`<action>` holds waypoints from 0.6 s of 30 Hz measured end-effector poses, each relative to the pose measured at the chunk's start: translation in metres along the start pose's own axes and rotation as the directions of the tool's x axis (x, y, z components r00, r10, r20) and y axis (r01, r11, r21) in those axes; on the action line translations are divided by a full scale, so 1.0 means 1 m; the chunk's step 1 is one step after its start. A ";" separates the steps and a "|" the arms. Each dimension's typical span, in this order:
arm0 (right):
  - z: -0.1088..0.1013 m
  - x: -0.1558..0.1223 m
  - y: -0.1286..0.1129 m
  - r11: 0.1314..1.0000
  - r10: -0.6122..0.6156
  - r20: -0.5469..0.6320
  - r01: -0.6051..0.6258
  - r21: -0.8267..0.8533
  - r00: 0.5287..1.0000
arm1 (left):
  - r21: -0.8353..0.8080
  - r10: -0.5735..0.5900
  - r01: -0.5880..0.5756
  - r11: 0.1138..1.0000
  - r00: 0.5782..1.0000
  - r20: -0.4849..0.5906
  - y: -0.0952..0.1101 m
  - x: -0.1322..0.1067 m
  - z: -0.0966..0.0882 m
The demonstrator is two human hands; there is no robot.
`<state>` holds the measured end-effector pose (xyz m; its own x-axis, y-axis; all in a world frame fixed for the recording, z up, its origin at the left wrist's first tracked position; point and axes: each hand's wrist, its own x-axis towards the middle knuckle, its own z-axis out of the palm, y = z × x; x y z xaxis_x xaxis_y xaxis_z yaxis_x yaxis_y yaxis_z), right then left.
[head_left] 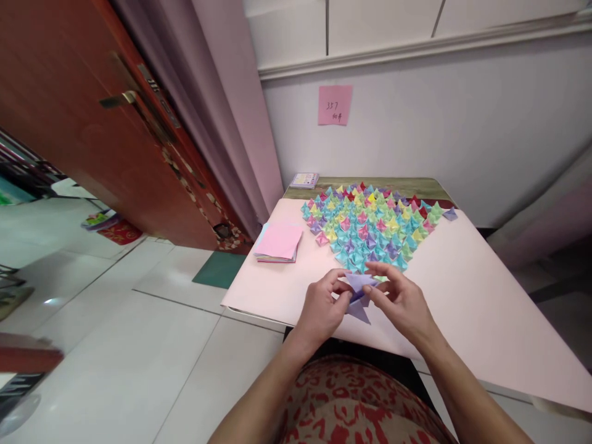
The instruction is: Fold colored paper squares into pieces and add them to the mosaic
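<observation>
A purple origami piece [360, 309], folded into pointed flaps, is held in the air above the near edge of the table. My left hand [325, 303] pinches its left side between thumb and fingers. On the opposite side, my right hand [398, 298] grips the paper with thumb and fingertips. Just beyond my hands, many small folded paper pieces [363, 232] in blue, green, pink, yellow, purple and red lie packed together. One separate purple folded piece [450, 214] rests to the right of that group.
A stack of square coloured paper [279, 242], pink on top, lies at the table's left. Behind it sits a small pack [304, 180]. The pale pink table cover [481, 308] extends right. A pink note [335, 105] is on the wall; a brown door [134, 135] stands left.
</observation>
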<state>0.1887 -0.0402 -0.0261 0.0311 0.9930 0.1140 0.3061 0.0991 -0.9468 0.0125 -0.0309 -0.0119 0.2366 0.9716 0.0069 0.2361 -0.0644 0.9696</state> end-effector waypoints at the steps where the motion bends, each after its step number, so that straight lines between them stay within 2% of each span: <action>1: 0.000 0.001 0.001 0.998 0.036 0.043 -0.037 0.042 0.998 | 0.019 0.010 -0.010 1.000 1.000 0.017 0.000 0.000 0.000; 3: 0.000 0.003 0.005 0.988 0.077 0.106 -0.090 0.127 0.991 | 0.023 0.024 -0.025 0.999 0.999 0.042 -0.001 -0.001 -0.001; 5: 0.001 0.003 0.009 0.974 0.093 0.117 -0.115 0.194 0.989 | 0.004 0.025 -0.026 1.000 0.998 0.057 -0.001 -0.001 -0.001; 9: 0.005 0.004 0.016 0.966 0.122 0.036 -0.127 0.224 0.992 | 0.009 0.026 -0.027 1.000 0.998 0.063 -0.002 -0.002 -0.001; 13: 0.008 0.004 0.017 0.950 0.137 0.017 -0.136 0.280 0.990 | 0.080 0.081 -0.081 0.994 0.997 0.004 -0.003 -0.003 0.001; 15: 0.008 0.002 0.014 0.952 0.125 0.007 -0.122 0.282 0.992 | 0.084 0.095 -0.094 0.992 0.995 -0.016 -0.004 -0.002 0.001; 18: 0.006 -0.001 0.011 0.982 0.038 -0.030 -0.032 0.188 0.999 | 0.020 0.084 -0.084 0.996 0.996 -0.028 -0.007 -0.001 -0.001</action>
<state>0.1862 -0.0399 -0.0388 0.0709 0.9937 0.0869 0.1204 0.0780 -0.9897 0.0093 -0.0314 -0.0179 0.2296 0.9686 0.0955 0.2338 -0.1501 0.9606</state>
